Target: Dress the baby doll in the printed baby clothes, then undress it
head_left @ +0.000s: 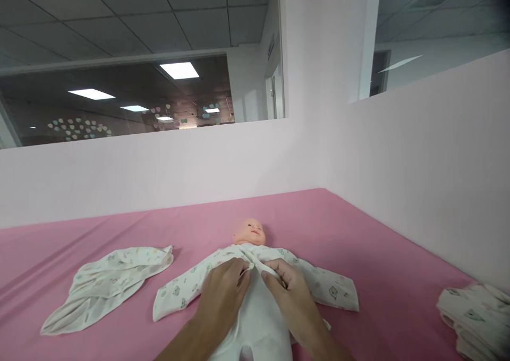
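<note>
Pinching the front of a printed white top [337, 290], the left hand [225, 286] and the right hand [294, 292] are close together over the chest of a doll [249, 232]. Each grip is narrow: the left thumb and fingers hold one edge of the top beside a small round fastener [251, 266], while the right thumb and fingers hold the fabric just across from it. The doll lies on its back on a pink sheet [199, 225], its head toward the far wall [191, 164]. The sleeves of the top spread out to both sides, the left one partly behind the left hand and the right one reaching past the right hand. Plain white fabric [263, 318] covers the body and legs between the forearms.

To the left, apart from the doll, lies a crumpled printed cloth [111, 286]. At the right edge, well apart from the right hand, sits a folded bundle [478, 318] of similar printed cloth, partly cut off. Above the wall, a window [131, 93] shows lit ceiling panels [179, 70].
</note>
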Available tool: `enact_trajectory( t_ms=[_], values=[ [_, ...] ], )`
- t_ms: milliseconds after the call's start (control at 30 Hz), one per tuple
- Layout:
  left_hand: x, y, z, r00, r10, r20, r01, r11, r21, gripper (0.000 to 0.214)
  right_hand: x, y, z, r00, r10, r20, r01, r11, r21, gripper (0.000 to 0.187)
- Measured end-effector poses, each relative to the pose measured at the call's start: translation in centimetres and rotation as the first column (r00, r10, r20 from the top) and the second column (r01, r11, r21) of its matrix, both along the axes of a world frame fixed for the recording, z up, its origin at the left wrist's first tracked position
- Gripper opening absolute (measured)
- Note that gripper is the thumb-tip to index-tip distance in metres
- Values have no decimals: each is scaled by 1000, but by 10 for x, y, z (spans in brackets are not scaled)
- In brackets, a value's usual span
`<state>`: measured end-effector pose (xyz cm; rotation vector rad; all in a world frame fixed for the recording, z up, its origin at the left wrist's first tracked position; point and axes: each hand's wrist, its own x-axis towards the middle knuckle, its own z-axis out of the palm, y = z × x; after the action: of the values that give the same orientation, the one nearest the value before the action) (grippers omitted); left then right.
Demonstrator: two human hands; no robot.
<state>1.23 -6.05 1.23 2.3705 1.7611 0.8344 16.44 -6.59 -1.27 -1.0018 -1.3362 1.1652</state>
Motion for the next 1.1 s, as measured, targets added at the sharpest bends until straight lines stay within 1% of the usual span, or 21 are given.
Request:
enact_trajectory(
  t_ms=[133, 267, 367, 467, 533, 600, 667, 767, 833, 933, 1033, 1100],
  values=[
    [-2, 2, -9, 998, -50, -27, 51, 997, 53, 29, -3, 0, -4, 1000, -18, 7, 18, 997, 75, 27],
    [-2, 3, -13, 996, -80, -34, 83, 992, 94, 26, -6, 0, -9, 995, -58, 80, 47, 991, 128, 29],
    [-2, 4, -16, 996, -70, -59, 76, 992, 99, 25, -10, -3, -13, 984, -113, 137, 84, 976, 201, 29],
    [0, 4, -16, 996, -53, -72, 58, 995, 77, 23, -14, -5, -19, 973, -161, 164, 109, 952, 286, 30],
    [2, 3, -12, 998, -47, -48, 49, 998, 37, 21, -15, -5, -23, 966, -166, 199, 96, 943, 320, 30],
    [2, 1, -4, 998, -62, -1, 62, 998, -30, 19, -14, -3, -27, 957, -145, 251, 56, 942, 331, 31],
    [1, 0, 7, 992, -111, 60, 118, 986, -119, 16, -13, -2, -29, 949, -129, 288, 25, 941, 338, 33],
    [-4, 0, 19, 972, -162, 170, 200, 950, -241, 13, -14, -4, -32, 941, -154, 301, 39, 934, 356, 36],
    [-8, 3, 21, 959, -146, 245, 218, 928, -301, 14, -15, -5, -33, 936, -154, 316, 26, 927, 374, 37],
    [-12, 8, 18, 934, -98, 344, 226, 907, -356, 17, -18, -8, -33, 938, -170, 303, 36, 915, 402, 39],
    [-12, 11, 16, 917, -71, 391, 229, 898, -375, 19, -21, -10, -33, 948, -198, 249, 82, 908, 411, 39],
    [-12, 11, 17, 910, -64, 410, 230, 900, -369, 21, -23, -10, -34, 949, -211, 234, 109, 917, 383, 41]
  ],
)
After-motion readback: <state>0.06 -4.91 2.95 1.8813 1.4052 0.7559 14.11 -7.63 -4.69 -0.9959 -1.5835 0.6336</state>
